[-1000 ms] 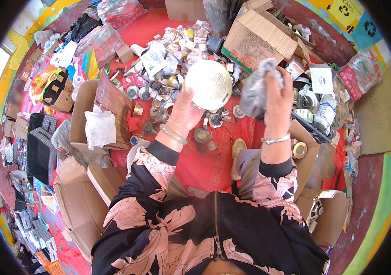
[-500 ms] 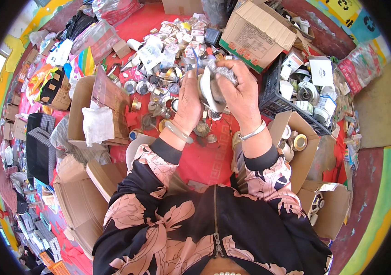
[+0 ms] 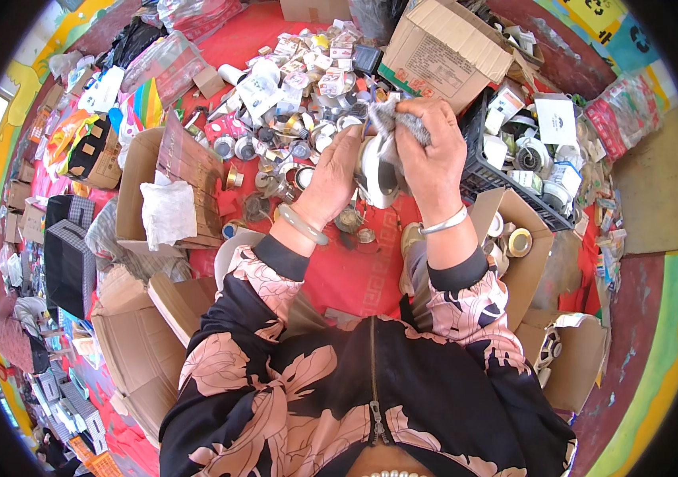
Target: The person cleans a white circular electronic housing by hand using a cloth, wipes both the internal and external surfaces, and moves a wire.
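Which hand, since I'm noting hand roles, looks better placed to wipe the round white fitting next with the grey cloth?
Probably the right hand: it already has the grey cloth bunched in its fingers at the round white fitting, while the left hand is occupied holding the fitting's left side.

Sorting room or makeshift workshop, looks like: loose fittings (image 3: 295, 143) and small boxes (image 3: 331, 60) heaped on red floor covering (image 3: 347, 278), cardboard carton (image 3: 446, 56), black plastic crate (image 3: 506, 193) full of parts (image 3: 534, 155), painted wall (image 3: 641, 318) with recycling-arrow signs (image 3: 625, 57).
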The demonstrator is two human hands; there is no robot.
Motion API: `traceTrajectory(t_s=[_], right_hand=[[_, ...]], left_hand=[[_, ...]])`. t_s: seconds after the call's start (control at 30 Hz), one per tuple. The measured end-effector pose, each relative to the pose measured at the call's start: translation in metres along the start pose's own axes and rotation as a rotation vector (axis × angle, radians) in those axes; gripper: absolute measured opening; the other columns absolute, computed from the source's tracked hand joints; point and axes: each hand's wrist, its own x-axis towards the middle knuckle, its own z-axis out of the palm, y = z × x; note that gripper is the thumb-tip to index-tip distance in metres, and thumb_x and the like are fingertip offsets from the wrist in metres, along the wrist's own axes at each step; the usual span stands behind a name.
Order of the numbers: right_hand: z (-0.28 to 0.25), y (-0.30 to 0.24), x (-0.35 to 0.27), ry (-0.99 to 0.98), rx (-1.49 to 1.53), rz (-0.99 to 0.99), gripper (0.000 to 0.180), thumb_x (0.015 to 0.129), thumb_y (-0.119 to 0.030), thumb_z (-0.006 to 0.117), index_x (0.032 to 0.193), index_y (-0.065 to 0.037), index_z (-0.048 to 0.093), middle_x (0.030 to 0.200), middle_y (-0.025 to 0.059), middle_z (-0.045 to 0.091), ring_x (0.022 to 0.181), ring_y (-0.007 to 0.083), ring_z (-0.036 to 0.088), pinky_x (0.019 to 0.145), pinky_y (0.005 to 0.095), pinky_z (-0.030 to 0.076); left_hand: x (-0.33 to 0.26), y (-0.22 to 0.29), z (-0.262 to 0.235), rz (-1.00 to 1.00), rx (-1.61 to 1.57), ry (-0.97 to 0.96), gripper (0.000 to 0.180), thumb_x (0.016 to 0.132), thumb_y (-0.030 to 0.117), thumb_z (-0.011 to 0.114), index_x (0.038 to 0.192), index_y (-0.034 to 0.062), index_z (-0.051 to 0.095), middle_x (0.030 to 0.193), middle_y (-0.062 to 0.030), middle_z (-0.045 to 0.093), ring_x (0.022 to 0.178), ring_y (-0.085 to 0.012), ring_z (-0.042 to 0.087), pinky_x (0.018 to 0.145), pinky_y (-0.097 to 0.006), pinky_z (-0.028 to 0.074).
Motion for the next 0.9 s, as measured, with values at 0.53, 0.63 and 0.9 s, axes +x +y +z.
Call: traceTrajectory(t_s=[0.53, 0.63, 0.9], right_hand=[[-0.034, 0.006, 0.005, -0.521, -0.344, -0.102, 0.027, 0.062, 0.004, 0.056, 0.086, -0.008, 0.062, 0.089, 0.0089, 0.06, 0.088, 0.0271, 0.057, 0.079, 0.0356, 0.046], [-0.024, -0.011, 0.01, -0.19, -0.159, -0.195, 0.034, 0.06, 0.005, 0.059, 0.09, -0.01, 0.062, 0.093, 0.0089, 0.061, 0.091, 0.0281, 0.057, 0.081, 0.0379, 0.046], [-0.002, 0.009, 0.004, -0.25, -0.142, -0.23, 0.031, 0.059, 0.006, 0.06, 0.088, -0.007, 0.058, 0.092, 0.0106, 0.058, 0.091, 0.0325, 0.054, 0.08, 0.039, 0.045]], left_hand=[[0.005, -0.013, -0.023, -0.77, -1.563, 0.264, 0.04, 0.093, 0.026, 0.048, 0.122, -0.0022, 0.046, 0.118, -0.0141, 0.055, 0.106, -0.0269, 0.056, 0.091, -0.042, 0.047], [0.004, -0.01, -0.015, -0.853, -1.656, 0.245, 0.04, 0.093, 0.025, 0.047, 0.124, -0.0012, 0.045, 0.123, -0.0143, 0.052, 0.112, -0.0276, 0.053, 0.094, -0.042, 0.045], [0.0, -0.012, -0.026, -0.242, -0.133, -0.133, 0.045, 0.078, 0.011, 0.063, 0.118, -0.0002, 0.046, 0.11, -0.0153, 0.056, 0.102, -0.0288, 0.056, 0.086, -0.034, 0.045]])
